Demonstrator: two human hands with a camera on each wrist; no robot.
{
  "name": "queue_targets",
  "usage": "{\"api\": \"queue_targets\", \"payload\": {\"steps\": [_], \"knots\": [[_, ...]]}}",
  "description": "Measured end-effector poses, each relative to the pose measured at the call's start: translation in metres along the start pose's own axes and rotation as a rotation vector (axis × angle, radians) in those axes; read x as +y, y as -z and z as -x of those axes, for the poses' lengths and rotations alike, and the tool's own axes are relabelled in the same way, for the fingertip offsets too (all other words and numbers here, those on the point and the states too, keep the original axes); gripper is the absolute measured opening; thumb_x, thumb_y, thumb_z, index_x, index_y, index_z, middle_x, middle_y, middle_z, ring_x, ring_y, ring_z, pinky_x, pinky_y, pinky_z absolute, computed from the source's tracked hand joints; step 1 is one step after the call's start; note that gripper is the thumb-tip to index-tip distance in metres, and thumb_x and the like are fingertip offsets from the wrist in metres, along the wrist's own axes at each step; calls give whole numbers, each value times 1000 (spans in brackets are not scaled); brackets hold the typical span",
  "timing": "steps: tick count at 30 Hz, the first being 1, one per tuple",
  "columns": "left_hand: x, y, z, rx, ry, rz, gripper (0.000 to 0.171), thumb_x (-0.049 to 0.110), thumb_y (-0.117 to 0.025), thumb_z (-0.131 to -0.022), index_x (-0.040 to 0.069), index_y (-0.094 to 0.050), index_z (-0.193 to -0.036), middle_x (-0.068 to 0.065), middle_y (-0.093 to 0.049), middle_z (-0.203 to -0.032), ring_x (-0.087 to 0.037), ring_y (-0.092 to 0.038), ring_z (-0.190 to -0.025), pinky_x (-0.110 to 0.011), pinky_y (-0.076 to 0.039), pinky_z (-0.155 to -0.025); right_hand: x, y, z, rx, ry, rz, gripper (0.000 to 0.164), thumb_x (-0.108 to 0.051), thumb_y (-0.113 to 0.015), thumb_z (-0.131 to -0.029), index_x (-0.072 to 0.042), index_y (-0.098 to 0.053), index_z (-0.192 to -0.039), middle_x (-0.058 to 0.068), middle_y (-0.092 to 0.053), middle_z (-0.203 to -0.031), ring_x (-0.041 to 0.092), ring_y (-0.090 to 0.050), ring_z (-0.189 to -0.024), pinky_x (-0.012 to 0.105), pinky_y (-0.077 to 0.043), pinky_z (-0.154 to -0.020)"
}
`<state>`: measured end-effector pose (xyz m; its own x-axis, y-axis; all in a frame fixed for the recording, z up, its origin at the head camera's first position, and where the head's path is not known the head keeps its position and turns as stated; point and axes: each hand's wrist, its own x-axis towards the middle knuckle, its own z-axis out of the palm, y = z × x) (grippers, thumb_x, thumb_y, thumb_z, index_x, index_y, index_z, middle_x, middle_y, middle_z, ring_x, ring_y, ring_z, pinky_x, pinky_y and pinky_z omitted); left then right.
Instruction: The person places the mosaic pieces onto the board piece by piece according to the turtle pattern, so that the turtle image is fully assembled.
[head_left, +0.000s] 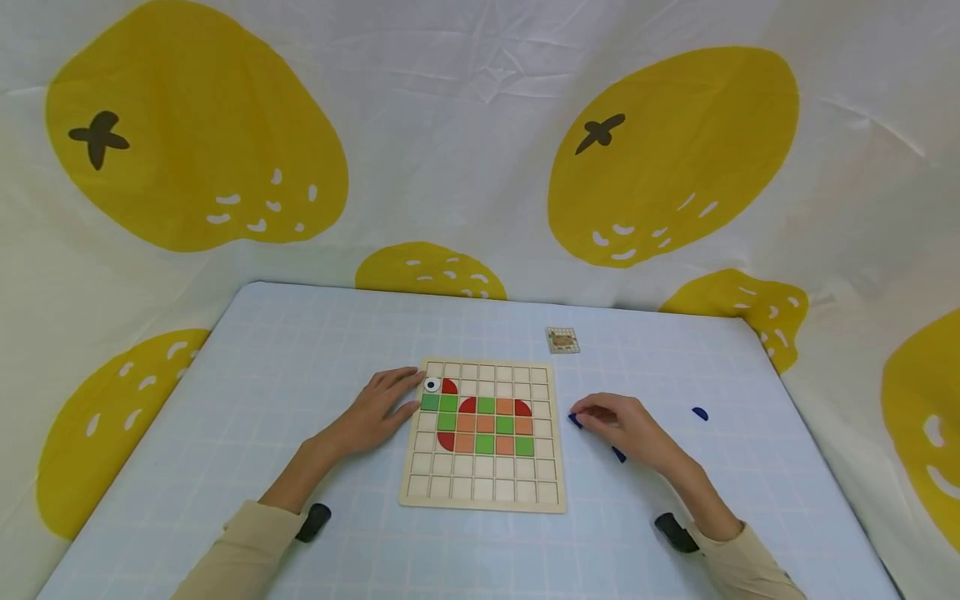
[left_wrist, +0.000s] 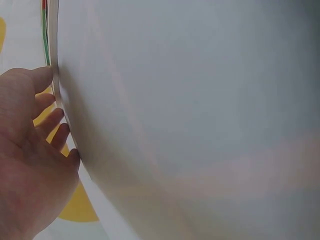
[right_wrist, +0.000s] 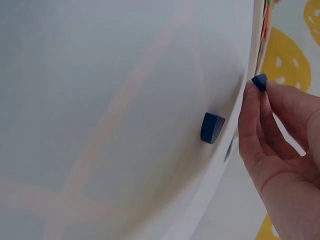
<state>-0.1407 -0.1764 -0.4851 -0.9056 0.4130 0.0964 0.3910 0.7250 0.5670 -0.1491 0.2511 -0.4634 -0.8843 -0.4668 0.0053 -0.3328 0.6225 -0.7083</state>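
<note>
A square wooden grid board [head_left: 483, 493] lies on the table, with green, orange and red pieces and a white eye piece [head_left: 432, 385] set in its cells. My left hand [head_left: 372, 414] rests at the board's left edge, fingers loosely extended; the left wrist view shows the thumb and fingertips against that edge. To the right of the board, my right hand [head_left: 626, 427] pinches a small dark blue piece [right_wrist: 260, 82] between thumb and fingers. Another dark blue piece [head_left: 618, 454] lies on the table just below that hand, and a blue half-round piece [head_left: 700, 413] lies farther right.
A small picture card [head_left: 562, 340] lies behind the board, toward the table's back edge. The table [head_left: 315, 333] has a pale blue checked cover. Behind it hangs a white cloth [head_left: 450, 125] printed with yellow fruit.
</note>
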Motion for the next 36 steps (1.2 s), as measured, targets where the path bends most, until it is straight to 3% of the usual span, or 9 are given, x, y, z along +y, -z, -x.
{"api": "queue_targets", "payload": {"steps": [18, 36], "knots": [[5, 3, -1, -12, 20, 5, 54, 20, -62, -105, 4, -46, -154, -19, -42, -157, -39, -35, -144, -60, -33, -116, -20, -19, -18, -66, 66, -102, 14, -8, -70, -98, -6, -74, -111, 2, -73, -106, 12, -66, -90, 25, -58, -84], [2, 1, -1, -21, 30, 1, 54, 21, -61, -105, 6, -46, -154, -18, -41, -158, -39, -34, -145, -60, -33, -116, -34, -25, -24, -73, 84, -27, 6, -2, -69, -97, -3, -73, -101, 1, -68, -90, 11, -58, -79, 24, -53, -71]]}}
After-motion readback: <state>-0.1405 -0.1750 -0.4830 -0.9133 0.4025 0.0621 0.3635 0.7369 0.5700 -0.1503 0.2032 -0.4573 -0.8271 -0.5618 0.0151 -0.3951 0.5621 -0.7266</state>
